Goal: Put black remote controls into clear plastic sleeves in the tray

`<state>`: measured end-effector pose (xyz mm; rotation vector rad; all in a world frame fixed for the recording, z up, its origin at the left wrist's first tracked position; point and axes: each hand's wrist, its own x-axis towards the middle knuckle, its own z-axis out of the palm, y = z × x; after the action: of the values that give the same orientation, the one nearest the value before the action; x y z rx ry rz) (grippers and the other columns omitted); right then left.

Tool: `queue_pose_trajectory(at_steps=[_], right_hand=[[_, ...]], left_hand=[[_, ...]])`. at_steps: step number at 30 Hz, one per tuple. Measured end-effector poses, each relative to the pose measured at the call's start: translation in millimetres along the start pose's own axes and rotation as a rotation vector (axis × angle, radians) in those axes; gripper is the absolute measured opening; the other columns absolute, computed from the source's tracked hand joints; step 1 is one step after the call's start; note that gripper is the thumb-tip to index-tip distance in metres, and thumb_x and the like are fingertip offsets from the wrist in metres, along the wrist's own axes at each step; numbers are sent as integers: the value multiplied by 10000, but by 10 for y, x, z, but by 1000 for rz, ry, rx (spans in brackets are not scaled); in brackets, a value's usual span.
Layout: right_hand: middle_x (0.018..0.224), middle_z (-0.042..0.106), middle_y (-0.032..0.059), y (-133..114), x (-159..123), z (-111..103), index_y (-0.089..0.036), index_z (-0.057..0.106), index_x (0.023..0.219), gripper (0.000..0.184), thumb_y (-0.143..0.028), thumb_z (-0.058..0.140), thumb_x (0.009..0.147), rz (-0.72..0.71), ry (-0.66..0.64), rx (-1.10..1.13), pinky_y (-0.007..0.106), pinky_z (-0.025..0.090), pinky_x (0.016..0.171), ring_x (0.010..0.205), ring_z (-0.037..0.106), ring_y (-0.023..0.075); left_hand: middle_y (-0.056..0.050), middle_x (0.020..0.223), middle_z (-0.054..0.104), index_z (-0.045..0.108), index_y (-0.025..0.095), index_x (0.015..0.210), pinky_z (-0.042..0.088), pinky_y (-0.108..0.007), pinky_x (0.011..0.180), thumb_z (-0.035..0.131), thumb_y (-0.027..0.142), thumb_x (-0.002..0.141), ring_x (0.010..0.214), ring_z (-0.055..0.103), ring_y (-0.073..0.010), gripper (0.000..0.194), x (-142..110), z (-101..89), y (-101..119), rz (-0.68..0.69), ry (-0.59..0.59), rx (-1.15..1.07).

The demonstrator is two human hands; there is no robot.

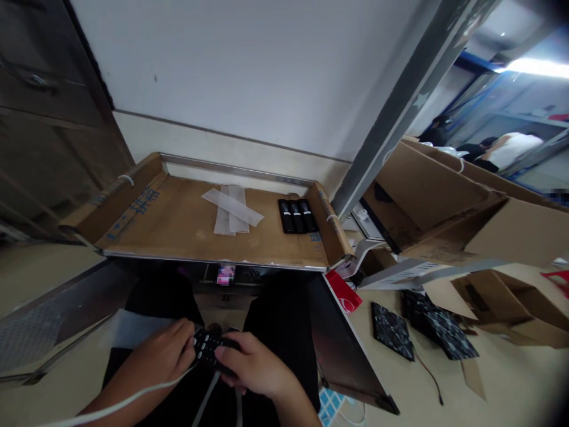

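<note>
A drop seems the likeliest mishap: the black remote (207, 349) is held low on the near side, over the gap between the dark-clad thighs (280, 320), so it could be lost to the floor if both grips were loosened at once. A key could be pressed unintentionally by the right thumb, which is laid over the button face. The white cord (133, 393) is seen crossing the left forearm, and the remote could be jerked askew if it were snagged. The translucent sleeve (140, 329) could be creased by that arm (whether it is pinched by any finger cannot be told).

Neither hand is spread. The left hand (175, 344) is curled tightly, the remote's left end being gripped. The right end is clasped by the right hand (253, 362), with the fingers bent underneath. Farther off, translucent strips (233, 209) are piled crosswise on the cardboard-lined surface (178, 225).
</note>
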<state>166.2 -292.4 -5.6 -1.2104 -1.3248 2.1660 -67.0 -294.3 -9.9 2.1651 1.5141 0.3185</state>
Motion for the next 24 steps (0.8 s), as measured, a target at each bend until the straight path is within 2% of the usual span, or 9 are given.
queue_pose_trajectory(at_steps=[3,7,11,13,16,18,21,24], right_hand=[[587,500,-74,-26,17,143,-167,623,990,472,-633,594,920,-45,52,-33,189,299,435,438,400,54],[661,551,-34,-55,28,344,-186,648,1178,528,-648,491,975,-146,152,-55,226,367,504,512,463,99],[865,647,47,-53,-6,420,-212,621,1291,608,-699,467,960,-259,350,-48,299,476,681,723,583,186],[912,660,63,-28,-26,405,-217,619,1299,612,-702,473,954,-285,405,-32,323,490,760,807,605,210],[851,652,49,32,-38,340,-196,623,1281,641,-716,532,917,-277,457,27,301,483,699,749,603,188],[789,637,33,73,-36,271,-166,616,1275,695,-728,602,865,-251,504,68,271,457,621,673,582,161],[765,629,20,126,-23,130,-147,599,1228,748,-767,626,811,-209,565,150,227,401,505,586,544,126],[803,678,47,164,5,-6,-158,556,1161,805,-844,606,742,-100,552,337,214,398,441,550,573,136]], left_hand=[[-24,767,642,569,232,811,443,-288,635,383,264,984,688,649,-179,256,2,-65,42,80,16,-47],[-22,770,651,591,243,827,484,-277,649,405,249,975,685,654,-181,238,11,-104,184,193,75,-111],[-36,887,691,608,261,901,528,-273,759,437,288,988,820,679,-202,193,58,-62,409,188,188,-226],[-41,924,693,603,261,924,532,-270,792,437,330,997,872,678,-207,194,92,-28,513,145,227,-328],[-28,845,653,577,244,882,517,-257,715,414,422,1024,777,633,-188,280,160,3,580,18,118,-562],[-10,766,592,559,228,848,485,-245,649,410,502,1025,695,569,-168,359,225,2,540,-71,36,-738],[9,702,505,531,204,777,440,-232,620,458,594,985,652,492,-149,448,341,-39,412,-134,59,-918],[11,690,479,508,199,734,425,-232,630,471,605,973,655,467,-146,472,406,-127,378,-113,102,-935]])
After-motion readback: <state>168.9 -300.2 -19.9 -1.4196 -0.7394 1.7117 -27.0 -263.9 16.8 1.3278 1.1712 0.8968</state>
